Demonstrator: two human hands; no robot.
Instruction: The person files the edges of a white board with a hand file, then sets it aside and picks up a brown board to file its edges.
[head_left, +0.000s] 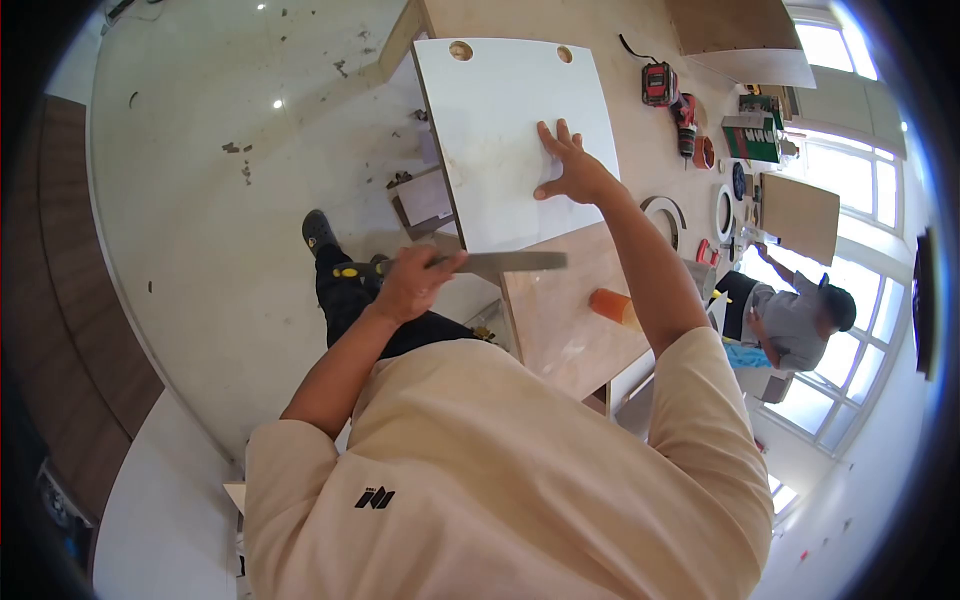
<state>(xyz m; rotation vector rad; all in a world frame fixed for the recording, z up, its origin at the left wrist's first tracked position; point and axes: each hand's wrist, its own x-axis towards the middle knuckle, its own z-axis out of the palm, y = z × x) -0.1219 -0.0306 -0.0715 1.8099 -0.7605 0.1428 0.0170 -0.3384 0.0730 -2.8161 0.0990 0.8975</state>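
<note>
A white panel point(500, 130) with two round holes near its far edge lies on the wooden worktop. My right hand point(575, 170) rests on its upper face, fingers spread. My left hand point(418, 280) is closed around a long flat metal tool point(520, 262), which looks like a file; a black and yellow handle shows behind the fist. The tool's grey blade points right, beside the panel's near edge; whether they touch cannot be told. An orange cylinder point(613, 307) is on the worktop near my right forearm.
A red and black drill point(686, 125), a battery pack point(659, 84), tape rolls point(725, 210) and a green box point(752, 138) sit on the worktop to the right. Another person point(790, 315) in a dark cap is at its right side. Scraps point(237, 148) lie on the floor.
</note>
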